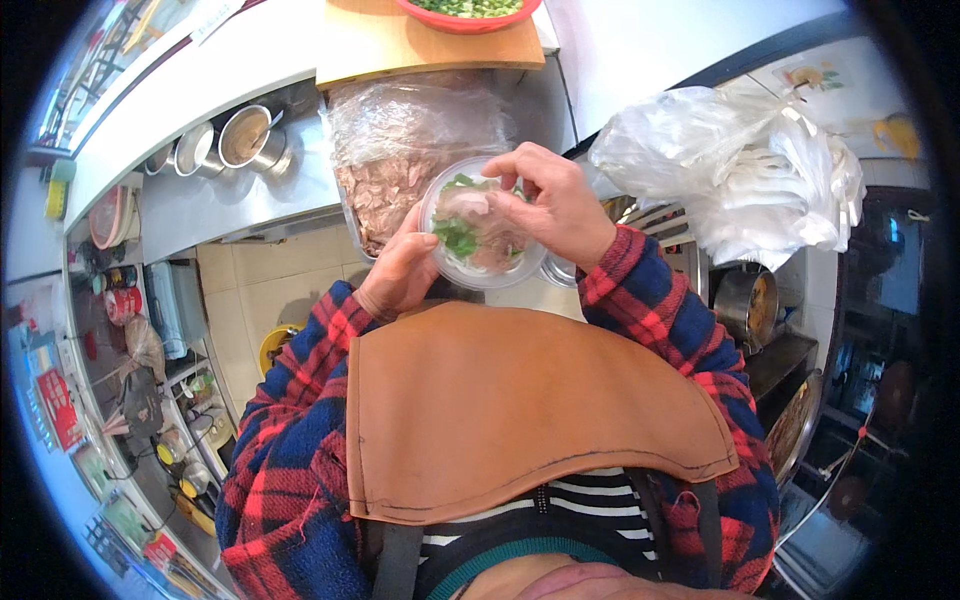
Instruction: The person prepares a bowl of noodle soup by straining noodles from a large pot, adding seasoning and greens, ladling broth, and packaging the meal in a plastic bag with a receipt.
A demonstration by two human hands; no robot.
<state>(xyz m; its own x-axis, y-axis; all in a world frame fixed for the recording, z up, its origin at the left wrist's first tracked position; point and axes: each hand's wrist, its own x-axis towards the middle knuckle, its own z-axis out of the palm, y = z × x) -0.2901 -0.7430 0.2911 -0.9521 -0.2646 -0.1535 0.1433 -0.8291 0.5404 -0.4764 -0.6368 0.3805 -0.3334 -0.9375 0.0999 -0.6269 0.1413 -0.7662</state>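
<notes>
A round clear plastic bowl [480,264] is held in front of my chest. My left hand [401,266] grips its left side, thumb on the rim. Green leafy herbs [456,238] and thin slices of meat [491,247] lie in the bowl. Over its upper right part is my right hand [551,199], with fingers curled and the thumb near a pale slice; whether it pinches anything is unclear. Just beyond the bowl, a metal tray [349,225] contains a heap of sliced cooked meat [386,191], partly covered by clear plastic film [420,112].
A red bowl of chopped greens [480,16] stands on a wooden board [427,52] at the back. Several metal pots [259,146] line the left counter. White plastic bags [750,165] hang at right, above a large pot [746,304]. Shelves [187,367] hold supplies at left.
</notes>
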